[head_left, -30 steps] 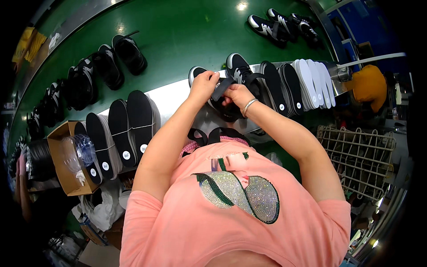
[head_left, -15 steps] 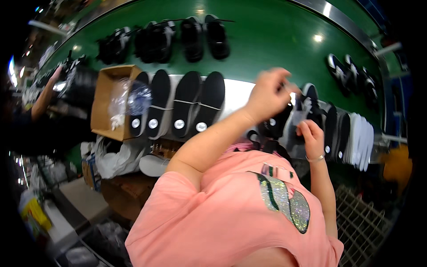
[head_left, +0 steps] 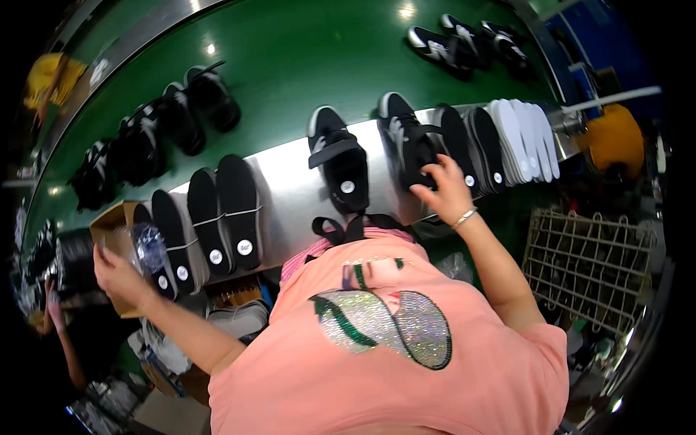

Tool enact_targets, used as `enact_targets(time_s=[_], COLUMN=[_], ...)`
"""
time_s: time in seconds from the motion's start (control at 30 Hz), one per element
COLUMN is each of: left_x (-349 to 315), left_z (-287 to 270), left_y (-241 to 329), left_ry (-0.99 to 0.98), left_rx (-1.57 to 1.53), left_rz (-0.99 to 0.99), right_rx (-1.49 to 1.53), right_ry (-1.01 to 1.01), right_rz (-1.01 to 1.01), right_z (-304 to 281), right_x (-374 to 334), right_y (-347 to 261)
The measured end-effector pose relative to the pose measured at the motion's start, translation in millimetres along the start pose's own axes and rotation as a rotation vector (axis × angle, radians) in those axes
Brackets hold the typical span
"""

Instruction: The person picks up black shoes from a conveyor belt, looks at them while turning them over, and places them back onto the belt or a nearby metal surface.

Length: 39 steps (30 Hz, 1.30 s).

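Observation:
My left hand is at the cardboard box on the left, beside clear plastic wrap. Whether its fingers grip any of that wrap, I cannot make out. On the metal strip before me stands a black shoe with a white round sticker inside. Another black shoe is to its right. At the heel of this second shoe is my right hand, thumb and fingers apart; contact is hard to tell.
Black insoles lie in banded bundles at left. To the right are more black insoles and white insoles. Shoes stand on the green table at far left, others at far right. A wire basket sits low right.
My left arm has swung from the shoes at right across to the box at left. My right hand has come to the right shoe's heel. The whole view has turned.

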<state>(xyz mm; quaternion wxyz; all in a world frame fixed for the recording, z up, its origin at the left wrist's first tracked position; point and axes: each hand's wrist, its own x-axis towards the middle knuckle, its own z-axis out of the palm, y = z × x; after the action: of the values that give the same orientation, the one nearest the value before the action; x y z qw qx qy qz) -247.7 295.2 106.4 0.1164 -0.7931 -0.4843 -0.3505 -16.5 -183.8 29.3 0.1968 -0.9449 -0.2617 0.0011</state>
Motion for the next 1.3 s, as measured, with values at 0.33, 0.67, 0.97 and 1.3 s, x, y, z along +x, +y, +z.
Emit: enact_targets(time_s=[0.33, 0.67, 0.97, 1.3], left_x=[-110.0, -212.4, -208.9, -201.6], left_z=[-31.0, 8.2, 16.1, 36.1], left_y=[251.6, 360.2, 354.7, 366.7], left_ry=[-0.912, -0.940, -0.972, -1.399], left_rx=[-1.252, -0.844, -1.022, -1.051], left_rz=[0.376, 0.941, 0.764, 0.493], right_rx=[0.121, -0.371, -0.320, 1.094], right_ry=[-0.104, 0.073, -0.071, -0.411], right_rz=[0.055, 0.571, 0.728, 0.722], right_z=[3.7, -28.7, -33.2, -101.3], right_x=[-1.5, 18.6, 21.8, 12.0], right_y=[-5.0, 134.3, 133.3, 29.8])
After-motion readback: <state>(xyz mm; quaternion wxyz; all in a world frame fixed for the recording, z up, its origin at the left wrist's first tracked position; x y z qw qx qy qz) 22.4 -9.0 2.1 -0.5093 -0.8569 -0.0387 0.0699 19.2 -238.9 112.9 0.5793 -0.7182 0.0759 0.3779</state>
